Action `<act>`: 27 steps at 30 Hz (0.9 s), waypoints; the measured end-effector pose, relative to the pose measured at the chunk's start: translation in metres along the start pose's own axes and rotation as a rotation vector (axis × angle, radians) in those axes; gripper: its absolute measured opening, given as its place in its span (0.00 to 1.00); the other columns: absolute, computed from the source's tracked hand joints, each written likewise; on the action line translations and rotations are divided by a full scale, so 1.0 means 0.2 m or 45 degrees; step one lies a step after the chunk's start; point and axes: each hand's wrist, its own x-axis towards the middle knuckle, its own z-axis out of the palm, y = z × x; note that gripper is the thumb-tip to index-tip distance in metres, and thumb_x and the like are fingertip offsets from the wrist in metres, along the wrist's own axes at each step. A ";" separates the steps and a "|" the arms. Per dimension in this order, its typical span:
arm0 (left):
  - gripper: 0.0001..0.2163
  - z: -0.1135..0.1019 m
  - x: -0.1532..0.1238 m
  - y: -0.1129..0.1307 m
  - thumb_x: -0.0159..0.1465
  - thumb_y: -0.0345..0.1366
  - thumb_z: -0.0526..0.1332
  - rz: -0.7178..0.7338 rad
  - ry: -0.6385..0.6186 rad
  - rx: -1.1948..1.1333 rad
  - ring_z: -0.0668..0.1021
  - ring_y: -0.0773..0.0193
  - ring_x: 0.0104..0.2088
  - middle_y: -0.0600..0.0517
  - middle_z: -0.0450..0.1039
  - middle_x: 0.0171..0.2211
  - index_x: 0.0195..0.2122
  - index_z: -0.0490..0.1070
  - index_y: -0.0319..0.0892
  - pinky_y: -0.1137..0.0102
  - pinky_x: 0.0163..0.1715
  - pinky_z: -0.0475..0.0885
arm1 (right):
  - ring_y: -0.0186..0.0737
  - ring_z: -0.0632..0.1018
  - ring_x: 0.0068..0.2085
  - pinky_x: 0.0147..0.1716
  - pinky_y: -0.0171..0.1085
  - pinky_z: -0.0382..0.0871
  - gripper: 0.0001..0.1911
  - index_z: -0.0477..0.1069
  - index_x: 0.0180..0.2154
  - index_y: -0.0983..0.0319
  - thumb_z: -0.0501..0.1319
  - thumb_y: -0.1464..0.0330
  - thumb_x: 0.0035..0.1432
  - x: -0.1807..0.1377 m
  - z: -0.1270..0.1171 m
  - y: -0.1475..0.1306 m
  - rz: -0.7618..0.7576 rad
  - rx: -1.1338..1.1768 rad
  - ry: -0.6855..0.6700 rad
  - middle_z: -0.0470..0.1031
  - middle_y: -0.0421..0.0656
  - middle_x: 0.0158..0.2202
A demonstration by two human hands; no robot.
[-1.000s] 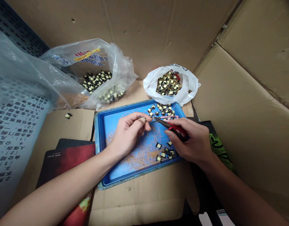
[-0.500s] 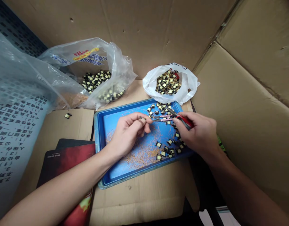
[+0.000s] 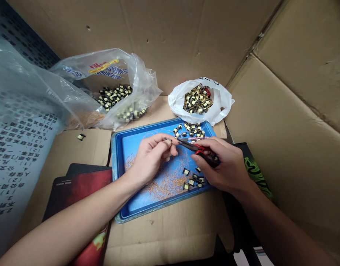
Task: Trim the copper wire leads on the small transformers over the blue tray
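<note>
My left hand (image 3: 155, 153) pinches a small wire-wound coil (image 3: 168, 139) between thumb and fingertips, over the blue tray (image 3: 122, 218). Mostly hidden by the fingers, the coil shows only its pin edge. My right hand (image 3: 227, 162) is wrapped round red-and-black pliers (image 3: 199, 149). Their dark jaws point left, and the tips sit right by my left fingertips. Behind the jaws lies a slim pinkish metal tool (image 3: 196, 139), partly covered. Black-and-yellow coils (image 3: 196, 129) lie in the tray's far right corner, with more coils (image 3: 193, 181) near its front right. Copper-coloured wire clippings (image 3: 164, 186) litter the tray floor.
Behind the tray stand a clear plastic bag (image 3: 142, 85) and a white bag (image 3: 175, 101), both holding many coils. One loose coil (image 3: 81, 137) lies on cardboard at left. A red-and-black mat (image 3: 83, 184) is beside the tray. Cardboard walls (image 3: 291, 103) enclose the back and right.
My right hand has moved slightly left and down, turning the pliers so their jaws now meet my left fingertips. My left hand holds almost still.
</note>
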 end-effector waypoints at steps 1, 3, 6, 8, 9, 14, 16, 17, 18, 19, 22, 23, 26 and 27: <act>0.07 0.00 0.00 0.00 0.65 0.36 0.63 -0.008 -0.006 0.009 0.67 0.74 0.21 0.54 0.75 0.25 0.38 0.78 0.38 0.76 0.24 0.61 | 0.44 0.82 0.40 0.41 0.41 0.75 0.10 0.76 0.46 0.60 0.65 0.65 0.64 0.00 0.01 0.00 0.005 -0.014 0.001 0.83 0.45 0.39; 0.07 0.01 -0.01 0.00 0.65 0.36 0.63 -0.032 -0.020 0.032 0.67 0.74 0.21 0.53 0.75 0.25 0.37 0.78 0.37 0.76 0.23 0.61 | 0.42 0.81 0.35 0.36 0.40 0.74 0.09 0.77 0.44 0.60 0.65 0.63 0.65 -0.01 0.01 0.02 0.054 -0.121 0.024 0.83 0.44 0.36; 0.08 0.01 -0.02 0.01 0.64 0.36 0.63 -0.053 -0.035 0.045 0.66 0.74 0.21 0.53 0.74 0.24 0.36 0.78 0.37 0.76 0.23 0.60 | 0.43 0.79 0.29 0.31 0.40 0.70 0.09 0.78 0.36 0.60 0.66 0.61 0.64 0.00 0.00 0.07 0.206 -0.382 0.095 0.81 0.44 0.30; 0.08 0.02 -0.02 0.02 0.64 0.36 0.63 -0.049 -0.034 0.039 0.66 0.74 0.21 0.53 0.74 0.24 0.36 0.78 0.36 0.76 0.23 0.60 | 0.44 0.80 0.31 0.32 0.41 0.69 0.09 0.78 0.37 0.60 0.67 0.61 0.63 0.02 -0.01 0.08 0.240 -0.398 0.091 0.81 0.44 0.31; 0.08 0.01 -0.02 0.02 0.64 0.36 0.63 -0.047 -0.034 0.037 0.66 0.74 0.21 0.53 0.74 0.24 0.36 0.78 0.36 0.76 0.23 0.60 | 0.44 0.80 0.32 0.33 0.41 0.70 0.09 0.78 0.39 0.60 0.67 0.61 0.63 0.02 -0.02 0.08 0.225 -0.385 0.083 0.81 0.44 0.32; 0.09 0.00 -0.01 0.02 0.64 0.36 0.63 -0.052 -0.076 0.035 0.69 0.72 0.23 0.51 0.75 0.26 0.39 0.79 0.36 0.75 0.24 0.61 | 0.50 0.82 0.43 0.45 0.48 0.75 0.10 0.77 0.44 0.60 0.64 0.63 0.64 0.03 0.00 0.03 0.089 -0.253 0.051 0.83 0.48 0.41; 0.10 0.00 -0.01 0.01 0.64 0.36 0.62 -0.060 -0.094 0.016 0.71 0.71 0.24 0.51 0.76 0.26 0.39 0.80 0.36 0.75 0.25 0.61 | 0.48 0.82 0.42 0.44 0.47 0.76 0.09 0.76 0.44 0.60 0.65 0.64 0.64 0.03 0.00 0.02 0.096 -0.201 0.078 0.83 0.47 0.41; 0.10 0.00 -0.01 0.01 0.64 0.36 0.62 -0.064 -0.096 0.005 0.71 0.71 0.25 0.50 0.76 0.26 0.39 0.80 0.36 0.75 0.25 0.61 | 0.47 0.82 0.41 0.43 0.46 0.76 0.09 0.76 0.44 0.59 0.65 0.64 0.63 0.03 0.00 0.03 0.103 -0.173 0.082 0.83 0.46 0.41; 0.10 0.00 -0.02 0.01 0.64 0.36 0.62 -0.069 -0.092 -0.003 0.71 0.71 0.25 0.50 0.76 0.26 0.38 0.80 0.36 0.75 0.25 0.61 | 0.46 0.82 0.41 0.43 0.45 0.76 0.08 0.76 0.44 0.59 0.65 0.65 0.63 0.02 0.00 0.03 0.108 -0.148 0.083 0.83 0.46 0.40; 0.10 0.00 -0.02 0.01 0.63 0.37 0.63 -0.074 -0.087 -0.008 0.71 0.71 0.25 0.50 0.76 0.26 0.38 0.80 0.36 0.75 0.25 0.61 | 0.45 0.82 0.41 0.42 0.45 0.77 0.08 0.76 0.44 0.59 0.65 0.65 0.63 0.02 0.00 0.03 0.111 -0.127 0.083 0.83 0.45 0.40; 0.10 0.01 -0.02 0.02 0.63 0.38 0.64 -0.074 -0.087 -0.014 0.71 0.70 0.25 0.50 0.76 0.26 0.38 0.80 0.36 0.75 0.25 0.61 | 0.44 0.82 0.39 0.40 0.44 0.77 0.09 0.77 0.45 0.59 0.66 0.65 0.63 0.02 -0.01 0.03 0.125 -0.103 0.088 0.82 0.45 0.39; 0.10 0.01 -0.02 0.02 0.63 0.38 0.64 -0.068 -0.088 -0.013 0.71 0.71 0.24 0.50 0.76 0.25 0.38 0.80 0.36 0.75 0.25 0.61 | 0.44 0.82 0.39 0.40 0.43 0.77 0.09 0.77 0.45 0.59 0.66 0.65 0.62 0.02 -0.02 0.03 0.129 -0.103 0.090 0.82 0.44 0.39; 0.09 0.01 -0.02 0.02 0.63 0.37 0.64 -0.054 -0.091 -0.017 0.70 0.71 0.24 0.50 0.76 0.25 0.37 0.80 0.37 0.74 0.25 0.61 | 0.43 0.82 0.39 0.40 0.43 0.76 0.10 0.77 0.45 0.59 0.66 0.65 0.63 0.02 -0.03 0.03 0.106 -0.078 0.062 0.82 0.44 0.39; 0.09 0.01 -0.02 0.03 0.63 0.37 0.64 -0.055 -0.091 -0.022 0.70 0.71 0.24 0.50 0.76 0.25 0.37 0.80 0.37 0.74 0.25 0.61 | 0.43 0.82 0.39 0.41 0.43 0.76 0.10 0.77 0.46 0.59 0.66 0.65 0.63 0.01 -0.03 0.03 0.090 -0.058 0.040 0.82 0.45 0.39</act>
